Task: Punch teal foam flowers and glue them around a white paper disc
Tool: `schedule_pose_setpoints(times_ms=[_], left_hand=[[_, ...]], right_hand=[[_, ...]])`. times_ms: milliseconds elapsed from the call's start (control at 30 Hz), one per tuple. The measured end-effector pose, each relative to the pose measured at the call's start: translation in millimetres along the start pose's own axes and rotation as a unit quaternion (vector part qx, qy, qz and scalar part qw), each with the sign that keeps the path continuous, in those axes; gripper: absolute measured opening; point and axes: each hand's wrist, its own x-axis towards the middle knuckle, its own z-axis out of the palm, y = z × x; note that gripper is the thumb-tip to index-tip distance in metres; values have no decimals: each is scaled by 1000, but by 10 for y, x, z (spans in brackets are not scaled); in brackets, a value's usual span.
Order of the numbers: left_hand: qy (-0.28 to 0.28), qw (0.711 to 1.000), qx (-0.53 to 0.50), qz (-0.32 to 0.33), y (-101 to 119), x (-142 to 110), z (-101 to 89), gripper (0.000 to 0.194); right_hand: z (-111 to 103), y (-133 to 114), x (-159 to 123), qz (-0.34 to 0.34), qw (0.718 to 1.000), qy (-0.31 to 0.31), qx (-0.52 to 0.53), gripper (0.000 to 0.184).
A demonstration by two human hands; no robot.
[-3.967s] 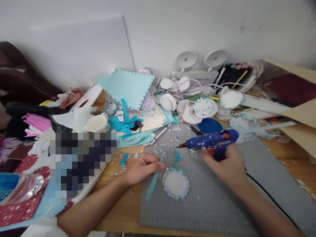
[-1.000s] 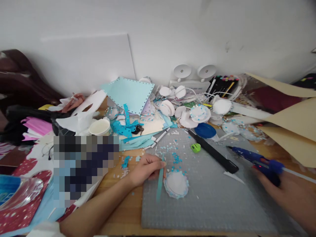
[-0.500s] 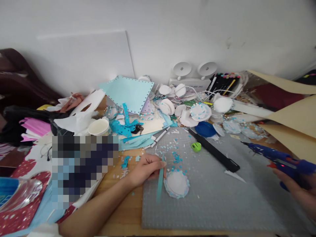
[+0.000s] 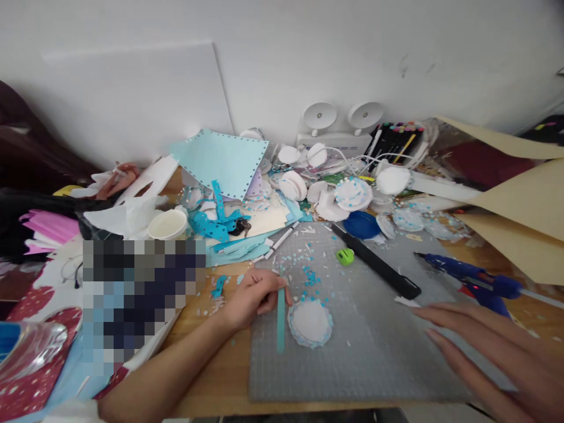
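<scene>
My left hand (image 4: pixel 261 294) pinches the upper end of a narrow teal paper strip (image 4: pixel 281 323) above the left side of the grey cutting mat (image 4: pixel 370 364). Just right of the strip lies a white paper disc (image 4: pixel 311 322) with a pale blue, ragged edge. My right hand (image 4: pixel 484 352) is over the mat's right side, its fingers stretched out and nothing seen in them. A blue hot glue gun (image 4: pixel 476 279) with a small red light rests beyond that hand. Under the fingertips is a white paper scrap (image 4: pixel 408 302).
A black paper trimmer bar (image 4: pixel 379 264) and a green punch (image 4: pixel 345 256) lie on the mat. Teal paper cuttings (image 4: pixel 247 249), several white discs (image 4: pixel 353 194) and a twin-head lamp (image 4: pixel 335 138) crowd the back. A paper cup (image 4: pixel 167 224) stands at left.
My right hand has let go of the glue gun, which now rests at the right, and has moved left over the mat. My left hand keeps its pinch on the strip. The view shifted slightly.
</scene>
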Motion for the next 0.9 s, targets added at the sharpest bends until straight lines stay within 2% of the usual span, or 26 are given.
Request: schedule_pose_setpoints(times_ms=[100,200,367,467,567,633,700,733,800,833,900], left_hand=[[26,999,-20,7,3,0,8,39],[50,998,-37,14,3,-9,29,43],[89,992,-86,16,0,-24,81,49],[94,989,-113,7,-4,-11,97,48],[76,991,-107,9,-3,-1,108,53],[64,996,-62,17,11,-13,116,58],[65,997,22,30,35,-41,121,60],[70,994,75,39,47,-58,121,58],[80,977,186,68,64,-90,115,47],[76,965,237,84,66,-103,111,41],[52,941,315,111,58,-119,102,33]], right_hand=[[90,-529,568,-132,989,-1,67,29],[336,-814,986,-250,961,24,113,28],[727,-923,1255,-358,926,36,116,23],[811,-932,1292,-390,914,67,89,19],[826,-914,1289,-397,908,95,98,18],[818,-867,1271,-387,906,105,137,21],[803,-789,1245,-335,913,115,203,24],[796,-742,1230,-283,920,125,241,23],[787,-641,1198,-134,925,139,328,19],[786,-592,1183,-53,915,138,376,14],[793,-512,1155,72,875,111,465,5]])
